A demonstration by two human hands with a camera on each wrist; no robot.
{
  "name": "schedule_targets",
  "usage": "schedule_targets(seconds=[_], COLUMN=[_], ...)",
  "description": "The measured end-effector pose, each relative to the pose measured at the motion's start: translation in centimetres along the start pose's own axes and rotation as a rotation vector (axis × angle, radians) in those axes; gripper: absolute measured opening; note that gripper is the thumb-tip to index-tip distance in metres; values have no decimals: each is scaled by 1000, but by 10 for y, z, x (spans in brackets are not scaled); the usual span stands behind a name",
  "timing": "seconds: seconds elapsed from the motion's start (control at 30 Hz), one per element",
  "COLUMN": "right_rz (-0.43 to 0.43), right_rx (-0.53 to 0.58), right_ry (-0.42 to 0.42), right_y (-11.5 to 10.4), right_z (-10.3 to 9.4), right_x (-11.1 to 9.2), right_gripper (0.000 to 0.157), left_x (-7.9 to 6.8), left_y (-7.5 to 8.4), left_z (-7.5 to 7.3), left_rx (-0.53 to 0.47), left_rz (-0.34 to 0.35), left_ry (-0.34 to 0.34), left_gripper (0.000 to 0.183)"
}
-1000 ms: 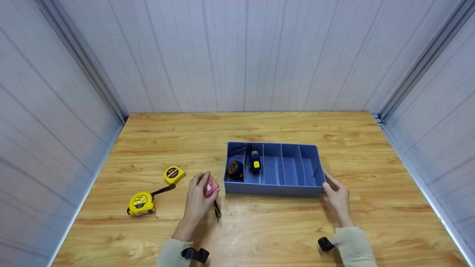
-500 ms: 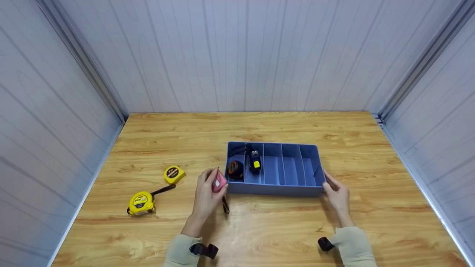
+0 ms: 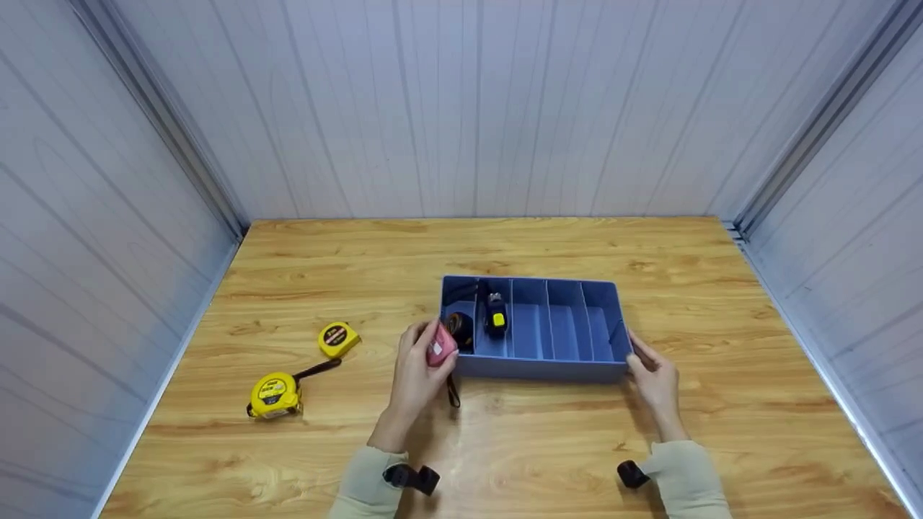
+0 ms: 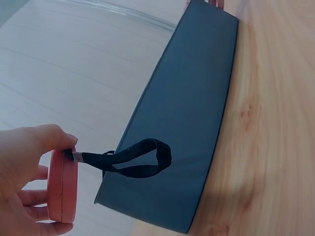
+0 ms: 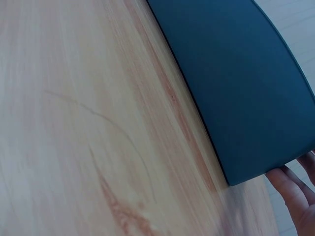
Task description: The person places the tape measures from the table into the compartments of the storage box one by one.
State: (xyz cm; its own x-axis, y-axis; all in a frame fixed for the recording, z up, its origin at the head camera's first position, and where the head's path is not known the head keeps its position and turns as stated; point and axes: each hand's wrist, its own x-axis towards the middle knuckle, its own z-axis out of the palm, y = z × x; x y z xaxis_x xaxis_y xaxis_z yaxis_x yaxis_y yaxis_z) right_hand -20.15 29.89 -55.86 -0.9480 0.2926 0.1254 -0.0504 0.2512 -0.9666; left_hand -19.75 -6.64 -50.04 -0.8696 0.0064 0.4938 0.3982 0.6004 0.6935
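Observation:
My left hand (image 3: 417, 367) pinches a pink tape measure (image 3: 441, 344) between thumb and fingers, just over the near left corner of a blue divided box (image 3: 541, 369). From the tape measure hangs a black wrist strap (image 4: 142, 157), in front of the box's long wall. With its fingers and thumb, my right hand (image 3: 655, 382) touches the outside of the box's right end, near the front corner. A black tape measure (image 3: 460, 328) lies in the leftmost compartment, partly hidden by the pink one. A black tape measure with a yellow button (image 3: 496, 313) lies in the second compartment.
Left of the box, a small yellow tape measure (image 3: 337, 339) lies on the wooden table (image 3: 533, 447). A larger yellow tape measure (image 3: 275, 394) with a black strap lies nearer the front. Pale panels (image 3: 461, 108) stand behind and on both sides.
My left hand has moved right and slightly away from me with the pink tape measure, from beside the box to over its left corner. The right hand and box have stayed in place.

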Motion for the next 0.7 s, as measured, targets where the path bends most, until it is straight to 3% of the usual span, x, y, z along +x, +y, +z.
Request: schedule_targets(seconds=[0.23,0.53,0.7], right_rz=[54,-5,-13], right_rx=[9,6,7], right_ry=[32,-19,-2], right_y=[-18,6,0], right_z=[4,-1,0], right_x=[-6,1,-2], right_gripper=[41,39,40], left_x=[5,15,21], left_y=[6,11,13], left_z=[7,17,23], left_rx=[-23,-35,-36], left_rz=[3,-3,4], left_ry=[-7,-6,-6], left_gripper=[55,57,56])
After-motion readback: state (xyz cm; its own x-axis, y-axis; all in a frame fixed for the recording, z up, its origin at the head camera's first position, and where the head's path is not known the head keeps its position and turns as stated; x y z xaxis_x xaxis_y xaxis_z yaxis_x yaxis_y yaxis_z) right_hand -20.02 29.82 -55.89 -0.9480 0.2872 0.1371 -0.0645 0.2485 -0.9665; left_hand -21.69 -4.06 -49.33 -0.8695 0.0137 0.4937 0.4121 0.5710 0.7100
